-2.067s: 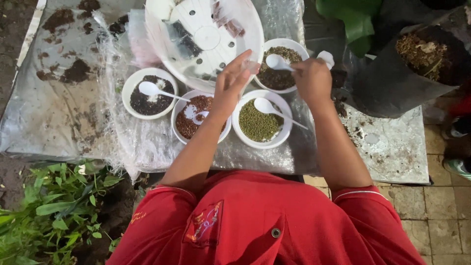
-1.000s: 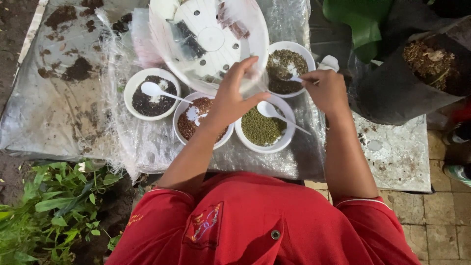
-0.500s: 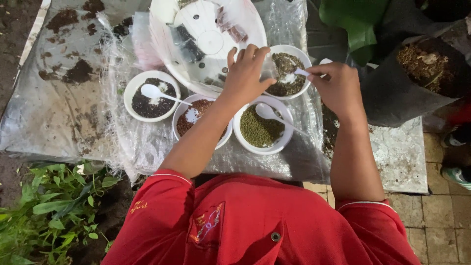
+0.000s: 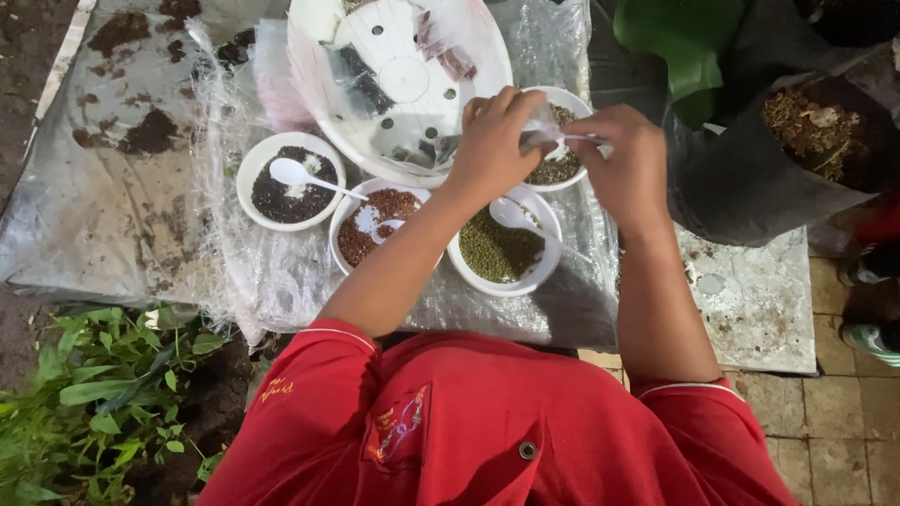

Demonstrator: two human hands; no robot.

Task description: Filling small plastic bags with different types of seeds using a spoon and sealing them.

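Small white bowls: four are counted beside the large perforated white tray (image 4: 403, 80) — black seeds (image 4: 289, 183), reddish seeds (image 4: 380, 225), green seeds (image 4: 504, 248), mixed seeds (image 4: 561, 164).
White spoons: four.
Hands: two.
Dark grow bags: one (image 4: 778, 164), right of the tray.

- Both of the person's bare forearms reach forward from short red sleeves, elbows bent, converging ahead of the chest.
- The left hand (image 4: 492, 141) is held palm down, its knuckles up and its fingers curled inward in a pinch toward the right hand.
- The right hand (image 4: 623, 164) is loosely fisted, with thumb and fingers closed in a pinch pointing left.
- The 2 hands sit just beside each other, fingertips nearly meeting.
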